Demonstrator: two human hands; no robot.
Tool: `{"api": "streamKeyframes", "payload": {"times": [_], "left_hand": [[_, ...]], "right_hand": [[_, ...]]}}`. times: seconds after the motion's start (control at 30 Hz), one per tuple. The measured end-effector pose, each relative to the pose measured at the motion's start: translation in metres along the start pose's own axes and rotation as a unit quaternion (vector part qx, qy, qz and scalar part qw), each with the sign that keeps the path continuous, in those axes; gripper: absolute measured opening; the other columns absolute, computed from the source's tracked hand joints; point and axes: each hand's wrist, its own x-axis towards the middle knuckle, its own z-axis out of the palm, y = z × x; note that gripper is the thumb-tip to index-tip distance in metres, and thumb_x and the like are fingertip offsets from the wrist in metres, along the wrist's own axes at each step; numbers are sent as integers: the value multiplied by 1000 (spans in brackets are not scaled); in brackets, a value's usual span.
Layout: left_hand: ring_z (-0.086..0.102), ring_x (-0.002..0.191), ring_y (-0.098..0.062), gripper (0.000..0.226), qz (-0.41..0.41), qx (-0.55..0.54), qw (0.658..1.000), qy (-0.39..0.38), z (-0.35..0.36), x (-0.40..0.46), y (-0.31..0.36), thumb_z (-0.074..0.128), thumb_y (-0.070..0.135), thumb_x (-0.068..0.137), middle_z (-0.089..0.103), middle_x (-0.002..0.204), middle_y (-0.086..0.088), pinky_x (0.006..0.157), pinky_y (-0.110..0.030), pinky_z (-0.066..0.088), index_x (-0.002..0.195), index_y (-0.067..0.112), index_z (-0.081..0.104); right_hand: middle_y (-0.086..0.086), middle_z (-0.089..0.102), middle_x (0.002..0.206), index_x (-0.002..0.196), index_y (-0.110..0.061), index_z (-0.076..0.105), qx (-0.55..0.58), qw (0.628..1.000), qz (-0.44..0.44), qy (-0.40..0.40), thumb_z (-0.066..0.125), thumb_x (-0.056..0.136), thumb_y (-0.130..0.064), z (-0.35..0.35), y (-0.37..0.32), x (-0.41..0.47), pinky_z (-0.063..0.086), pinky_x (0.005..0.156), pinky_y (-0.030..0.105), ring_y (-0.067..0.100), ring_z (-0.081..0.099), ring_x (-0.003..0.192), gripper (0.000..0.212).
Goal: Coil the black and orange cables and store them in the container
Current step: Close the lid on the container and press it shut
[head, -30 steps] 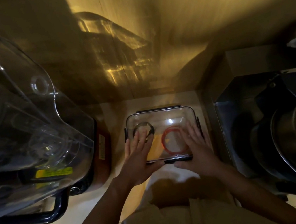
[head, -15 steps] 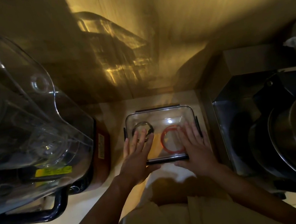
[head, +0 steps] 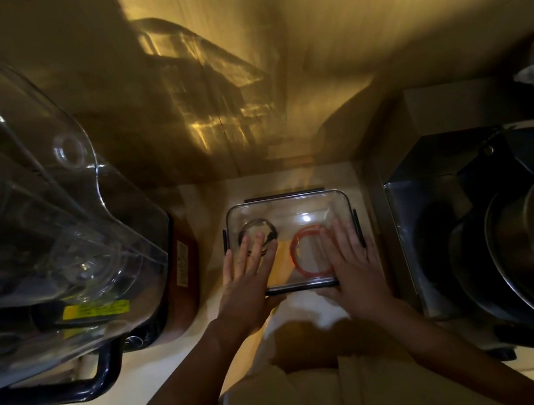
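A clear rectangular container with black clips and a clear lid sits on the light counter ahead of me. Inside it lie two coils: the black cable at the left and the orange cable at the right. My left hand lies flat on the lid over the black coil, fingers spread, thumb at the near edge. My right hand lies flat on the lid's right side, partly over the orange coil, thumb under the near rim.
A large clear blender jug on a dark base with a black handle fills the left. A steel box with stacked dark pots stands at the right. A wooden wall rises behind the container. My light apron is below.
Both hands stay pressed on the lid. The view has shifted slightly, and the hands have barely moved.
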Motion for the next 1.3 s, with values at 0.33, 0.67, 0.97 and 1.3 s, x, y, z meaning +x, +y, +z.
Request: {"api": "streamKeyframes", "payload": {"times": [0.33,0.67,0.97,1.3], "left_hand": [[-10,153,-17,100,-4,-129,991,31,-19,3,2,47,83,75,-3,167,9,120,-47,-4,156,37,11],[3,153,-28,104,-41,-99,994,22,-64,75,1,78,45,78,6,167,-4,122,-50,13,157,22,14],[12,151,-26,120,-33,-67,997,-22,-64,100,-12,85,55,62,21,163,-5,121,-49,3,156,21,18],[15,150,-27,121,-37,-85,996,-15,-63,101,-14,87,53,59,26,161,-5,121,-48,5,155,24,20]], "right_hand": [[-7,-24,162,154,-35,-1,118,993,-16,-8,55,66,-78,-15,1,4,-12,117,53,14,-33,144,112],[3,-13,165,156,-24,0,91,996,-17,-11,74,72,-58,-58,-4,79,-8,118,46,23,-18,150,117],[2,21,158,152,-32,19,105,994,-16,-34,80,57,-66,-53,8,107,4,114,44,22,9,146,118],[-2,21,155,150,-35,21,113,993,-14,-37,80,56,-65,-50,9,110,8,112,44,22,12,142,115]]}}
